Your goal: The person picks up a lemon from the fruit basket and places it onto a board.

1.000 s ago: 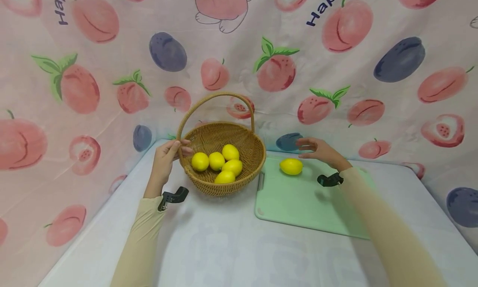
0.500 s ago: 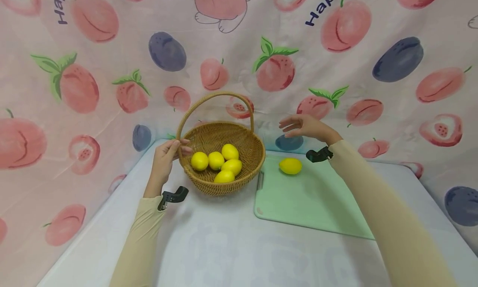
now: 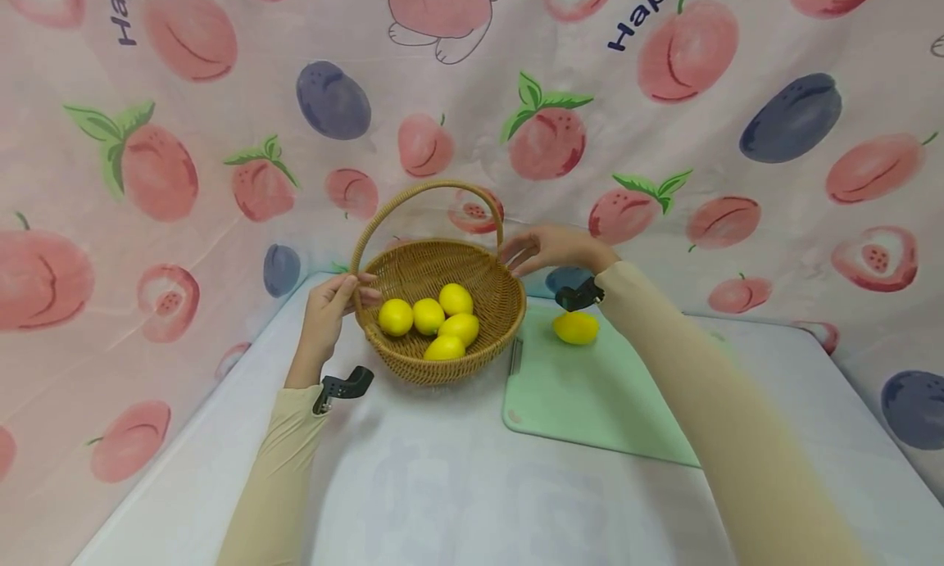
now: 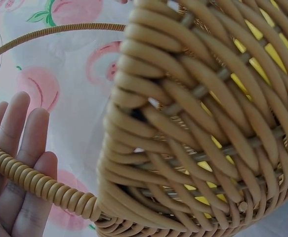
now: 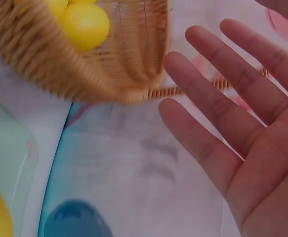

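A brown wicker basket (image 3: 435,373) with a tall arched handle (image 3: 435,185) stands on the table, several lemons (image 3: 457,329) lying inside it. My left hand (image 3: 323,316) is at the foot of the handle on the left side; in the left wrist view its fingers (image 4: 11,126) stretch out straight behind the wrapped handle. On the other side, my right hand (image 3: 555,248) reaches to the handle's right foot, with its fingers (image 5: 203,140) spread and nearly straight beside it. One more lemon (image 3: 577,329) lies on a pale green cutting board (image 3: 590,402).
The cutting board lies right of the basket, under my right forearm. White cloth (image 3: 435,484) covers the table. Behind it hangs a pink curtain (image 3: 457,91) printed with fruit. A dark wrist camera (image 3: 347,386) sits on my left wrist, another (image 3: 578,294) on the right.
My right hand has risen from beside the lone lemon and moved left to the basket handle's right foot. My left hand, the basket and the lemons have stayed in place.
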Demonstrator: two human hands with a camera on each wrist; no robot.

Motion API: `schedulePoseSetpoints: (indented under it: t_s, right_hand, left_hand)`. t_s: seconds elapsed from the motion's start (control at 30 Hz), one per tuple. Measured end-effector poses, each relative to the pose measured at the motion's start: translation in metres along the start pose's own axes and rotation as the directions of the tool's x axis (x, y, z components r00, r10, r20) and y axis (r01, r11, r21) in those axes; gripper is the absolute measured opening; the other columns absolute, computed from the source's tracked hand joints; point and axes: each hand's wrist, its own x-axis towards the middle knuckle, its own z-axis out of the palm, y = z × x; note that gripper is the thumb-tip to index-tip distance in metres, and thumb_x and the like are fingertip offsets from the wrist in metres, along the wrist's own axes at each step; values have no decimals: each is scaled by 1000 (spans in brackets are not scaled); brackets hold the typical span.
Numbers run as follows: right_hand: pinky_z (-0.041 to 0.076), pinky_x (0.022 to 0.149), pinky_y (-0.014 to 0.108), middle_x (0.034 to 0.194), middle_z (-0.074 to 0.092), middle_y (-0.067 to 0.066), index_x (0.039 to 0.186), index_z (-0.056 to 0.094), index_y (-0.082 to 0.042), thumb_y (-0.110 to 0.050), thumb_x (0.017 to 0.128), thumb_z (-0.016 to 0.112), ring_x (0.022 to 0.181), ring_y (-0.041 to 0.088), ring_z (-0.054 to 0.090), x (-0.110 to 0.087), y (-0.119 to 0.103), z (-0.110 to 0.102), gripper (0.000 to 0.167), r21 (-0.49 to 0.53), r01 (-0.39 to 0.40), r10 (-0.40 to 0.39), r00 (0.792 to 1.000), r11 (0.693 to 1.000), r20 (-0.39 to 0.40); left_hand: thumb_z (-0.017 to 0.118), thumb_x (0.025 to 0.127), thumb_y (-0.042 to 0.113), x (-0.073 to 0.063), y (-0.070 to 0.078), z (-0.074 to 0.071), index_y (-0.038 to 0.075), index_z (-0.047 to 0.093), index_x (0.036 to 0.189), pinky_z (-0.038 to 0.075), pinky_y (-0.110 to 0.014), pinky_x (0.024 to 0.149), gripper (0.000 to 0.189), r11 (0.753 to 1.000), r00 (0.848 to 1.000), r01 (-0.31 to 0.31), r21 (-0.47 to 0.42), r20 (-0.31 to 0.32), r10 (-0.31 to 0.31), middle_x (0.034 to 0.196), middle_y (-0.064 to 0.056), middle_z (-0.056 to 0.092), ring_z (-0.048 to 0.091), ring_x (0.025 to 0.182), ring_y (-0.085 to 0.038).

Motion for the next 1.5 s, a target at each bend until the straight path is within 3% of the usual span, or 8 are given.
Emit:
schedulePoseSetpoints:
  t_s: [0.2,0.3,0.53,0.8,1.03,1.27,1.5]
  right_hand:
    - [49,99,37,127,59,10,128,55,-8,-17,86,68,118,23,57,23,-14,10,45,-8,-2,2,999,1000,48]
    - [49,98,35,126,60,10,129,55,-8,-18,86,69,116,22,58,33,-19,16,46,-15,8,-7,998,1000,67]
    - [50,97,34,130,56,17,128,54,-5,-14,87,68,119,24,55,55,-34,34,44,69,18,-26,993,997,114]
    - [49,98,33,129,57,19,129,53,-3,-13,87,67,117,24,57,82,-37,60,45,57,81,-90,981,995,173]
    - [51,95,31,130,55,21,130,51,1,-8,88,65,118,27,56,95,-35,79,45,84,96,-113,967,992,230]
    - [53,91,32,127,58,20,131,50,3,-5,88,64,114,27,59,100,-33,95,46,104,66,-94,953,992,289]
    - [49,98,32,129,56,20,130,52,0,-4,87,64,122,29,53,103,-29,101,45,92,4,-34,945,996,326]
  left_hand:
    - [38,102,23,0,2,1,-12,58,110,54,-16,77,41,1000,1000,10,-8,-6,-10,78,18,69,68,77,-1]
    - [38,102,20,-2,10,3,-12,59,109,54,-16,77,39,1000,1000,7,-15,-2,-7,78,18,69,67,77,-1]
    - [38,102,21,-6,24,6,-8,61,106,55,-18,77,37,1000,1000,15,-23,-2,-15,78,16,70,68,78,-2]
    - [39,101,29,-2,1,0,-8,61,108,55,-17,77,43,1000,1000,4,-15,-5,-4,79,16,70,68,79,-2]
    - [37,102,22,-4,14,3,-18,55,111,54,-17,78,44,1000,1000,11,-19,-1,-11,78,16,69,68,79,-1]
    - [38,102,27,-2,0,1,-17,55,112,54,-16,78,48,1000,1000,16,-3,-4,-16,77,18,68,68,79,0]
    - [38,102,23,-1,2,1,-10,60,108,55,-18,78,40,1000,1000,13,-7,-9,-13,77,15,69,70,81,-11]
